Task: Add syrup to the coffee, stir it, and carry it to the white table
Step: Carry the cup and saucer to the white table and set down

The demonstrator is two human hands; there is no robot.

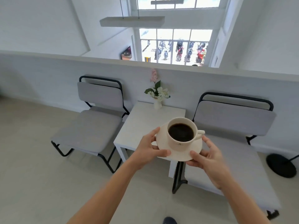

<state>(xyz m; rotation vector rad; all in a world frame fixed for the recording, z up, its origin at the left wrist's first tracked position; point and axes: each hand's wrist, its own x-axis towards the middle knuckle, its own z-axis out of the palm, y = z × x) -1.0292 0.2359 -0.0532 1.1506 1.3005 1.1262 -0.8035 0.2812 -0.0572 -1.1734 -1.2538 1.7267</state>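
Note:
A cream cup (177, 143) full of black coffee stands on a cream saucer (163, 139), handle pointing right. I hold the saucer in the air over the near right corner of the small white table (142, 125). My left hand (150, 151) grips the saucer's left rim, thumb on top. My right hand (208, 157) grips its right and near rim from below. No syrup or spoon is in view.
A white vase with flowers (157, 96) stands at the table's far edge against a low white wall (48, 75). Grey padded chairs with black frames flank the table, one left (90, 125), one right (234, 126). A black round lamp base (281, 165) sits on the floor, far right.

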